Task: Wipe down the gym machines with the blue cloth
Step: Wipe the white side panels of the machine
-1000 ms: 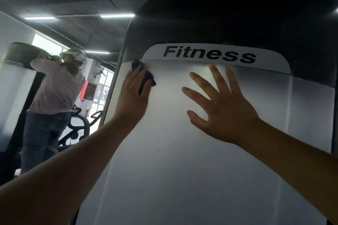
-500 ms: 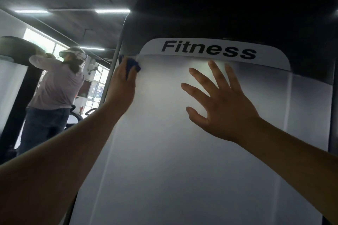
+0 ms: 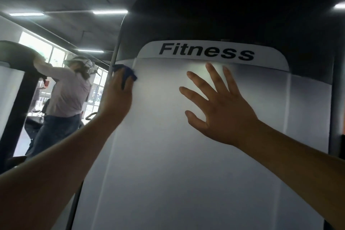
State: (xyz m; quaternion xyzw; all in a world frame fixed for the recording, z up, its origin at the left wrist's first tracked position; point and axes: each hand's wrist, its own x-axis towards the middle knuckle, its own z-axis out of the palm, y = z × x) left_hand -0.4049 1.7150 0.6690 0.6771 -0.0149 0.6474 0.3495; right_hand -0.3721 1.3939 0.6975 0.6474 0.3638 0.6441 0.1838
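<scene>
The small soft blue cloth (image 3: 128,75) is light and floppy, I think — best bunched in my palm. My left hand (image 3: 116,99) grips it at the top left corner of the big smooth white machine panel (image 3: 168,164). My right hand (image 3: 220,110) rests flat there, fingers spread — apart from the left.

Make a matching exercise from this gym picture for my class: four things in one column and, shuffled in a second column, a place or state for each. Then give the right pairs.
Column one
1. right hand
2. blue cloth
3. Fitness label
4. second person

Column two
a. far left, arms raised at another machine
b. under the left hand, at the upper left edge of the white panel
c. flat on the panel, fingers spread
d. across the top of the panel

Pairs: 1-c, 2-b, 3-d, 4-a
</scene>
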